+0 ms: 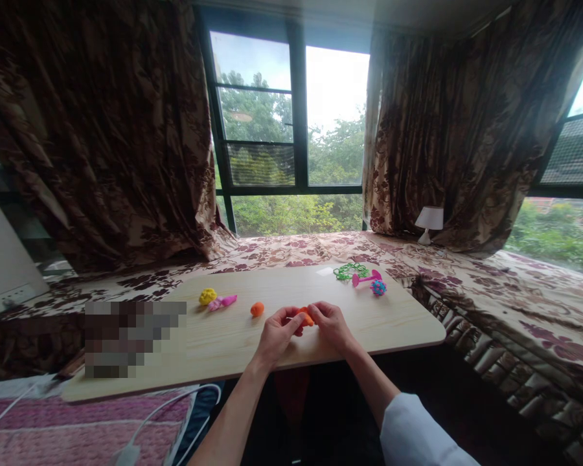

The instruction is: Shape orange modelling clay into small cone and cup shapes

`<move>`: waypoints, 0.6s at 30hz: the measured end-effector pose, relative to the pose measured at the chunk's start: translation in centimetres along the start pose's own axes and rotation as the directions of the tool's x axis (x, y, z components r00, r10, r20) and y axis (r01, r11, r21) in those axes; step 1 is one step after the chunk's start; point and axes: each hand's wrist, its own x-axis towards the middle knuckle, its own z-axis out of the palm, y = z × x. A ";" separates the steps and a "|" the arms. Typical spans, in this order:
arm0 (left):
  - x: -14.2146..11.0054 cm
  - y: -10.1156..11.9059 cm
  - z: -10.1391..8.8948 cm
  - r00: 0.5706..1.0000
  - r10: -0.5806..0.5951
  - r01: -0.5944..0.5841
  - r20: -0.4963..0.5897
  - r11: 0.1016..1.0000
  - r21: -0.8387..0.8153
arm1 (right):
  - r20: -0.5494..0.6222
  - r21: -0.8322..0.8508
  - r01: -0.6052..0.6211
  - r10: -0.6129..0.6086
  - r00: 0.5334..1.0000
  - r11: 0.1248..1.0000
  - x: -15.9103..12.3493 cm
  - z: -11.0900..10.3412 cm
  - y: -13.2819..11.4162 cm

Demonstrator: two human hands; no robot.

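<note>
Between my two hands, just over the table's near side, is a small lump of orange modelling clay (307,316). My left hand (282,329) pinches it from the left, fingers curled. From the right, the fingers of my right hand (326,320) close on the same lump and hide part of it. A separate orange clay ball (257,309) lies on the wooden table (223,349), left of my left hand. Farther left sit a yellow clay lump (207,296) and a pink piece (222,301) whose kind I cannot make out.
At the table's back right lie a green ring of linked loops (350,271), a pink double-ended piece (366,278) and a blue and pink knobbly ball (378,287). A blurred patch (126,336) covers the table's left end. A white lamp (430,220) stands on the window ledge behind.
</note>
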 end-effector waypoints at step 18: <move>0.0 -0.2 -0.1 0.999 0.012 -0.011 0.033 1.000 -0.012 | -0.014 0.024 0.002 -0.002 1.000 1.000 -0.1 -0.1 -0.4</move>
